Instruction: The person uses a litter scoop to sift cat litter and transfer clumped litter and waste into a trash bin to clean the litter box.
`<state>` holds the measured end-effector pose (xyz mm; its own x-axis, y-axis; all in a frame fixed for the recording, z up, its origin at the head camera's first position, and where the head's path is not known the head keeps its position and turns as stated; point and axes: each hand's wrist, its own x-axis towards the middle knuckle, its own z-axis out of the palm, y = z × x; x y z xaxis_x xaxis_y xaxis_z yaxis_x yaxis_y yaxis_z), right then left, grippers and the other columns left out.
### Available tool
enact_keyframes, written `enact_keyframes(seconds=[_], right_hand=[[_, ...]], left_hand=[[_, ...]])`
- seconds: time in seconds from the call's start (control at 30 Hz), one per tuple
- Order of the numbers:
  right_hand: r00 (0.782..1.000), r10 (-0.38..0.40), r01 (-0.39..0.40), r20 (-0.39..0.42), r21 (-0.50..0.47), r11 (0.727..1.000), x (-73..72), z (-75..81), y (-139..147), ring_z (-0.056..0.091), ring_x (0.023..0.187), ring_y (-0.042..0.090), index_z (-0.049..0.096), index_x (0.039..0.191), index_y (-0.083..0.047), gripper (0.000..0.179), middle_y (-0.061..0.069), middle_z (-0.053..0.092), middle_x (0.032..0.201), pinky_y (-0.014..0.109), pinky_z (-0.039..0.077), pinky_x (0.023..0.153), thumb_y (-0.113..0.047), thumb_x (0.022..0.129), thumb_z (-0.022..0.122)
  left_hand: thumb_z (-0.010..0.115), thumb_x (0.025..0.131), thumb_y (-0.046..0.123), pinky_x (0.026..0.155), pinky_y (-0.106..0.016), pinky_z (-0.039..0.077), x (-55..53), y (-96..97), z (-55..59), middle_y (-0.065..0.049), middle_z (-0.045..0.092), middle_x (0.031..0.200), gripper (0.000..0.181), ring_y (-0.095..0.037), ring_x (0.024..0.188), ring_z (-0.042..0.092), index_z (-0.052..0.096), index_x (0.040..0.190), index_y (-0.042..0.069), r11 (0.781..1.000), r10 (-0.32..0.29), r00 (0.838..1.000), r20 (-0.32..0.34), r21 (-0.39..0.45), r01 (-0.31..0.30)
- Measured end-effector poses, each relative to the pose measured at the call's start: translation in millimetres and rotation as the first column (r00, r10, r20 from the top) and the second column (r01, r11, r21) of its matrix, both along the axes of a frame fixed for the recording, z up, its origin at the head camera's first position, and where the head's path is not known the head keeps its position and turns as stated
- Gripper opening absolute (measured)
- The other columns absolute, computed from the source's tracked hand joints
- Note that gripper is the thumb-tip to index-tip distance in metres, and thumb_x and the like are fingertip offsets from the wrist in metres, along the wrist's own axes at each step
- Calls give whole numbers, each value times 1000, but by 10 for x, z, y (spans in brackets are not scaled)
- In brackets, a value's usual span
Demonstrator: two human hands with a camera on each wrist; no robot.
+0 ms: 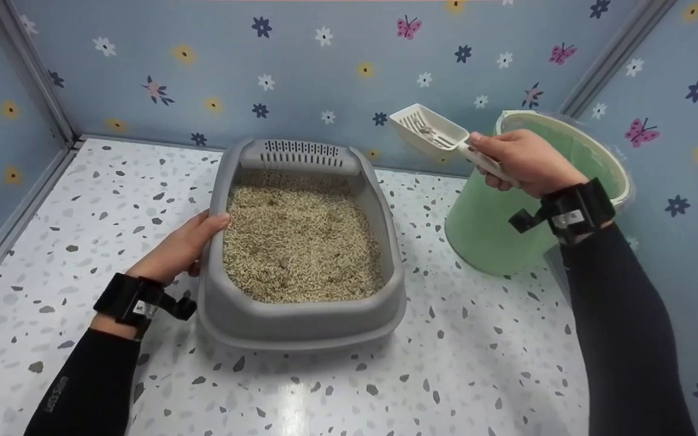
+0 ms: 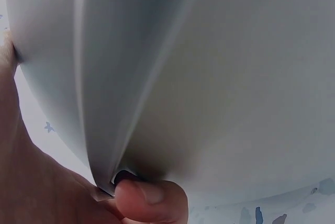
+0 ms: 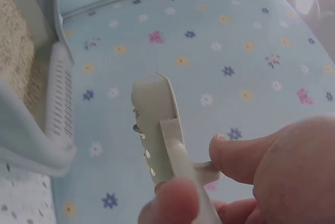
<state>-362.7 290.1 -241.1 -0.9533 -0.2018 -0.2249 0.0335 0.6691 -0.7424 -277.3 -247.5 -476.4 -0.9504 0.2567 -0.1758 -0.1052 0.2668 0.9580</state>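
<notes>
A white slotted litter scoop (image 1: 431, 128) with some clumps in its bowl is held up by my right hand (image 1: 521, 158), fingers wrapped round the handle. In the right wrist view the scoop (image 3: 157, 124) shows side-on, with bits poking through its slots. My left hand (image 1: 182, 245) grips the left rim of a grey litter box (image 1: 306, 327), thumb on top. The left wrist view has a curled finger (image 2: 152, 198) under the box's rim. Tan granular litter (image 1: 306, 242) with a few darker lumps fills the box. The scoop is near a green bin (image 1: 488, 224), above floor level.
The bin, with a pale rim and a clear liner, stands right of the litter box against the wall. Flowered blue panels (image 1: 306, 60) enclose the back and both sides. The floor (image 1: 446, 363) is white with grey specks.
</notes>
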Motion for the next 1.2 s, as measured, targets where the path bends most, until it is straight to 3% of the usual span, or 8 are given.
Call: enact_keyframes(seconds=[0.27,0.37,0.5,0.6,0.77,0.93,1.07,1.2], right_hand=[[987,-159,155,-20,-127,980,-7,129,484,56,65,13,80,114,-7,51,-1,63,80,28,47,57,-56,109,67],[978,-210,205,-1,-194,959,0,165,632,56,64,12,76,127,-4,52,0,65,83,26,48,56,-53,109,68],[961,-271,272,49,-320,908,11,199,817,58,66,12,73,136,-6,49,3,67,90,24,51,55,-47,108,72],[952,-298,304,75,-380,874,24,207,952,59,64,13,79,123,-6,41,5,67,87,25,52,54,-44,108,73],[936,-339,349,98,-399,848,50,205,1143,60,63,13,81,107,-4,39,5,68,85,26,53,54,-42,108,73],[932,-354,356,81,-398,846,64,169,1285,60,66,13,80,100,-7,32,4,65,85,26,52,56,-35,111,70],[936,-345,341,72,-434,834,72,123,1353,58,69,12,76,100,-6,24,3,64,86,24,49,57,-26,113,68],[938,-340,338,69,-406,849,81,98,1392,56,69,13,72,102,-7,24,2,61,86,25,46,57,-26,114,66]], left_hand=[[44,113,70,56,-31,50,5,26,10,-8,60,92,81,-18,70,61,38,162,5,1000,3,1000,2,30,-3],[44,113,70,58,-33,53,9,25,14,-14,62,99,82,-21,75,64,37,164,6,1000,6,1000,3,26,-6],[43,113,69,58,-33,52,11,29,24,-12,62,97,80,-20,74,63,39,161,5,1000,8,1000,-1,6,-8],[42,113,69,56,-31,48,6,28,21,-8,60,91,77,-18,69,58,42,155,4,1000,8,1000,-5,-8,-8],[40,113,70,55,-30,44,-7,19,14,-6,58,90,78,-17,65,52,41,156,5,1000,5,1000,-7,-27,-5],[39,112,74,57,-31,44,-2,3,11,-7,58,92,82,-19,69,52,39,161,7,999,1,1000,-7,-50,-1],[39,113,73,58,-31,44,-1,-1,4,-7,57,91,78,-20,69,52,43,153,6,999,0,1000,-13,-53,-1],[40,114,70,55,-30,41,-9,8,0,-4,55,85,74,-18,64,48,44,151,5,999,7,1000,-7,-32,-7]])
